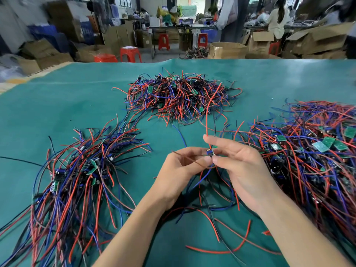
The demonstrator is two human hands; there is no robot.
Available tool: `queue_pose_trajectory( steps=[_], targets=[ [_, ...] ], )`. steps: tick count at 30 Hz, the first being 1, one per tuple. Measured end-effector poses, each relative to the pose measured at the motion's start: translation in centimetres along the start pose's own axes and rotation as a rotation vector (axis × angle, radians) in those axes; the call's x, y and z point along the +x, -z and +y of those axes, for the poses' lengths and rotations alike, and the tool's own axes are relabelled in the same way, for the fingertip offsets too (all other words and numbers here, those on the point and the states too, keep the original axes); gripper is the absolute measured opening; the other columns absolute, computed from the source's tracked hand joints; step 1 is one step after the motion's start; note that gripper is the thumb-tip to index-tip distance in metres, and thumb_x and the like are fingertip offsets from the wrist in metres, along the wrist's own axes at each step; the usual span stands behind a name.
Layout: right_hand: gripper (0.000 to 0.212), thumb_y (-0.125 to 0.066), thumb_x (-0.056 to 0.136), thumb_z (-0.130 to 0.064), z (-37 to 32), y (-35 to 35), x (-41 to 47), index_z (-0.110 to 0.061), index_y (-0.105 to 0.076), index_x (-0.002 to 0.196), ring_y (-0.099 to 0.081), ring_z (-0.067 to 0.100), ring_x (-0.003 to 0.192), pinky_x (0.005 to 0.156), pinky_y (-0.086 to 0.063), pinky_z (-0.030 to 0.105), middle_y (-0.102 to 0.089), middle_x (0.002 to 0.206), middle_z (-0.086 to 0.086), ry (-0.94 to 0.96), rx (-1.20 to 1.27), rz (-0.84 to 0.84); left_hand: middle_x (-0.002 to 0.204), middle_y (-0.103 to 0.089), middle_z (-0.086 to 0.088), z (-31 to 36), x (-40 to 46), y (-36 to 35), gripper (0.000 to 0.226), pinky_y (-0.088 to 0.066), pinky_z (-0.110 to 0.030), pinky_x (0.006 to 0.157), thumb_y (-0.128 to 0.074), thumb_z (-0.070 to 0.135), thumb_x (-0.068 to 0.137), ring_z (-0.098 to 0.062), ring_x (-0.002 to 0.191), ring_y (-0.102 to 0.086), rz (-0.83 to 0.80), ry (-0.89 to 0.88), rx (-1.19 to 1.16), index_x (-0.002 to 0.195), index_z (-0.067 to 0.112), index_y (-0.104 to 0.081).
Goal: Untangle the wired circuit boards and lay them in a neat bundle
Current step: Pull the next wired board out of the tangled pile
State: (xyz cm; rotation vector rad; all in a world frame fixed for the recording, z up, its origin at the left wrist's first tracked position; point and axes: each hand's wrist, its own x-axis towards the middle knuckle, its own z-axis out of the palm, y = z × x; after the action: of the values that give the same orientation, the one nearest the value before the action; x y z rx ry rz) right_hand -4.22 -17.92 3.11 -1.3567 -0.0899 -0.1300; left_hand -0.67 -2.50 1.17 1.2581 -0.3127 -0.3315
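We pinch one small green circuit board with red, blue and black leads [211, 152] between left hand [181, 170] and right hand [237, 166] above the teal mat [77, 97]; we should draw leads straight before adding it to the aligned left bundle [77, 174].

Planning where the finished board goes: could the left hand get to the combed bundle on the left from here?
Probably yes. The left hand pinches the wired board, and only bare green mat lies between it and the left bundle.

Wire heaps [181, 97] flank bare mat [73, 97], seemingly passable.
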Motion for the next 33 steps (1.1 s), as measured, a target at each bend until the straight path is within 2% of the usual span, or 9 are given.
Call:
queue_pose_trajectory(
  steps=[2, 6, 9, 16, 19, 21, 23, 27, 33],
  targets=[
    [0.053, -0.056, 0.086, 0.018, 0.01, 0.02, 0.01, -0.020, -0.079, 0.115, -0.064, 0.016, 0.093, 0.089, -0.053, 0.022, -0.073, 0.101, 0.015, -0.015, 0.014, -0.018, 0.101, -0.072, -0.021, 0.05, -0.06, 0.02, 0.035, -0.050, -0.041, 0.098, -0.076, 0.015, 0.078, -0.027, 0.093, -0.067, 0.007, -0.013, 0.005, 0.107, -0.003, -0.066],
    [0.051, -0.055, 0.086, 0.016, 0.04, -0.12, 0.07, -0.018, -0.078, 0.117, -0.060, 0.012, 0.085, 0.079, -0.050, 0.015, -0.069, 0.095, 0.015, -0.021, 0.024, -0.029, 0.094, -0.068, -0.017, -0.05, 0.04, 0.04, 0.026, -0.050, -0.038, 0.091, -0.079, 0.013, 0.080, -0.026, 0.088, -0.064, 0.014, -0.021, -0.015, 0.098, 0.000, -0.064],
    [0.050, -0.053, 0.087, 0.015, 0.12, -0.31, 0.11, -0.016, -0.078, 0.117, -0.060, 0.013, 0.083, 0.075, -0.050, 0.016, -0.071, 0.090, 0.010, -0.033, 0.066, -0.056, 0.099, -0.067, -0.024, 0.01, 0.07, 0.13, 0.023, -0.048, -0.044, 0.098, -0.076, 0.013, 0.079, -0.032, 0.093, -0.064, -0.005, 0.003, -0.095, 0.096, 0.005, -0.063],
    [0.042, -0.063, 0.080, 0.005, 0.12, -0.21, 0.05, -0.009, -0.077, 0.117, -0.065, 0.028, 0.101, 0.092, -0.051, 0.035, -0.075, 0.110, 0.018, -0.035, 0.098, -0.067, 0.097, -0.066, -0.017, 0.13, 0.18, 0.30, 0.040, -0.052, -0.029, 0.085, -0.073, 0.011, 0.076, -0.023, 0.084, -0.064, 0.013, 0.020, -0.181, 0.110, -0.008, -0.061],
    [0.031, -0.068, 0.078, 0.007, 0.06, -0.38, -0.01, -0.012, -0.075, 0.102, -0.069, 0.025, 0.105, 0.093, -0.052, 0.034, -0.076, 0.115, 0.013, 0.022, 0.077, 0.024, 0.093, -0.062, -0.015, 0.38, 0.11, 0.19, 0.028, -0.046, -0.029, 0.082, -0.073, 0.010, 0.074, -0.020, 0.081, -0.058, 0.009, 0.027, -0.181, 0.098, -0.002, -0.065],
    [0.023, -0.071, 0.083, 0.010, 0.32, -0.50, 0.00, -0.011, -0.068, 0.091, -0.074, 0.021, 0.099, 0.086, -0.053, 0.029, -0.079, 0.105, 0.009, 0.071, -0.037, 0.157, 0.089, -0.055, -0.017, 0.52, 0.00, 0.04, 0.027, -0.042, -0.030, 0.078, -0.074, 0.007, 0.072, -0.021, 0.076, -0.051, 0.019, 0.018, -0.197, 0.096, 0.000, -0.064],
    [0.017, -0.080, 0.080, -0.004, 0.54, -0.56, 0.03, -0.013, -0.068, 0.086, -0.074, 0.015, 0.086, 0.076, -0.053, 0.023, -0.079, 0.091, 0.004, 0.107, -0.175, 0.246, 0.094, -0.051, -0.020, 0.53, -0.03, 0.02, 0.033, -0.039, -0.032, 0.080, -0.076, 0.007, 0.069, -0.024, 0.081, -0.047, 0.027, 0.007, -0.195, 0.099, -0.001, -0.063],
    [0.011, -0.081, 0.074, -0.031, 0.47, -0.56, -0.15, -0.023, -0.080, 0.081, -0.068, 0.008, 0.071, 0.059, -0.052, 0.019, -0.077, 0.079, 0.001, 0.063, -0.272, 0.218, 0.096, -0.053, -0.025, 0.56, -0.18, 0.04, 0.027, -0.042, -0.039, 0.087, -0.078, 0.007, 0.068, -0.031, 0.090, -0.049, 0.018, 0.006, -0.137, 0.091, 0.000, -0.065],
    [0.006, -0.081, 0.081, -0.017, 0.35, -0.16, 0.09, -0.016, -0.081, 0.075, -0.058, 0.005, 0.056, 0.054, -0.046, 0.017, -0.071, 0.068, 0.000, -0.043, -0.179, 0.197, 0.075, -0.064, -0.013, 0.48, -0.18, 0.14, 0.021, -0.045, -0.035, 0.079, -0.081, 0.005, 0.066, -0.024, 0.072, -0.058, -0.018, 0.017, -0.097, 0.079, 0.006, -0.064]
  ],
)
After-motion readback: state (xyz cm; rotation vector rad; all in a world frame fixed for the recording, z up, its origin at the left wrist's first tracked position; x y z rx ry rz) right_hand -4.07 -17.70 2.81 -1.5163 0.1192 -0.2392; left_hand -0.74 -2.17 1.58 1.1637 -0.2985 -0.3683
